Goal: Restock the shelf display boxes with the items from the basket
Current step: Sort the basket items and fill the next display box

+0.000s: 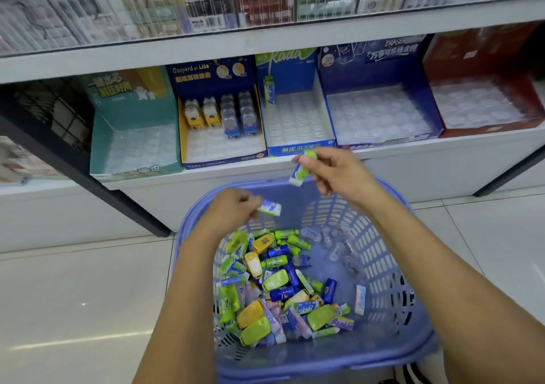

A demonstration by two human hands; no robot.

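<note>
1. Green-and-white, the small wrapped erasers of this job: blue lettering on the sleeve, one end white. Two in hand, both above the basket.
2. Left grip (233,211), fingers curled, pinching the first eraser (269,208) roughly level, just inside the basket's far left rim.
3. Right grip (339,174), thumb and fingertips pinching the second eraser (302,168), tilted, held higher, just in front of the shelf edge below the Kada box.
4. Lilac slotted plastic basket (383,236) on the tiled floor (73,295). Inside, a loose heap of items (280,283) in green, yellow, dark blue and pink, too jumbled to count, with a few clear pieces (333,245) towards the far right.
5. Five display boxes side by side on the shelf (206,174), left to right:
   - teal box (132,100), only a clear moulded tray inside;
   - navy-and-yellow box (212,77), four figure-shaped pieces at the back, two yellow figures (202,115) on the left, two blue figures (239,115) on the right;
   - Kada box (298,150), blue, one upright eraser (269,90) in the back left corner of its tray;
   - dark blue box (377,56) marked ERASER, clear tray;
   - red box (477,56), clear tray.
</note>
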